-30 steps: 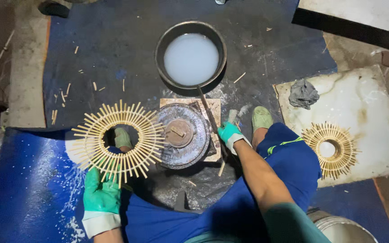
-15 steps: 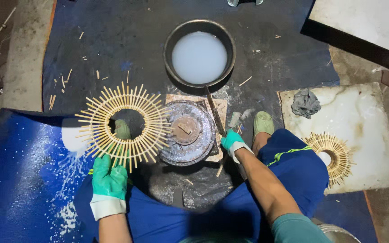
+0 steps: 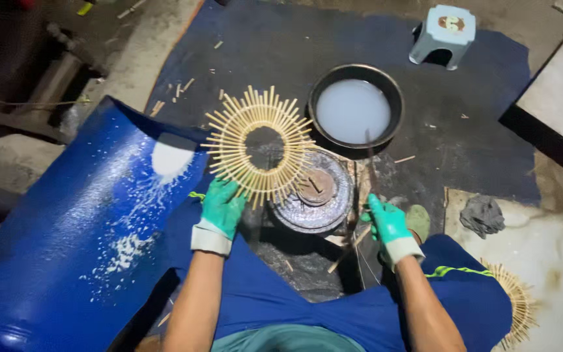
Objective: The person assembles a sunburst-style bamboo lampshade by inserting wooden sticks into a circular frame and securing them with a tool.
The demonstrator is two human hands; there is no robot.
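My left hand (image 3: 221, 207), green-gloved, grips the lower edge of the sunburst stick ring (image 3: 260, 145), held up w/ its right side over the round metal turntable (image 3: 314, 192). Right hand (image 3: 386, 221) clenched on a thin brush handle (image 3: 371, 171) running toward the pan of milky liquid (image 3: 356, 111).

Your left hand (image 3: 221, 207) is holding a stick ring (image 3: 259, 145) left of a round turntable (image 3: 313, 190). A basin (image 3: 357, 108) is sitting behind it. Your right hand (image 3: 386, 221) is resting right.
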